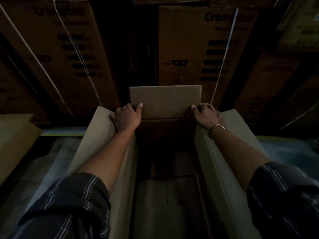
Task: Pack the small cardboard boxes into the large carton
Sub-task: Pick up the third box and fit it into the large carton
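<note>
"None packed yet?"
"None that I can see. The carton (pixel 222 161) stands open between the arms, dim inside."
"And the hands?"
"Left hand (pixel 126 118) and right hand (pixel 206 116) each grip a far corner of the carton, thumbs on the rear flap (pixel 165 99). I'd say all the packing is left."

Place: a dim storeroom or warehouse.
Far side: tall brown printed cartons (pixel 57 54) stacked close together, lettered "Crompton".
Strapping: pale packing straps (pixel 224 54) run down the stacked cartons.
Near: an open plain carton (pixel 165 100) in the middle; another cardboard box (pixel 15 135) at the left.
Light: low, with deep shadow between the stacks.
</note>
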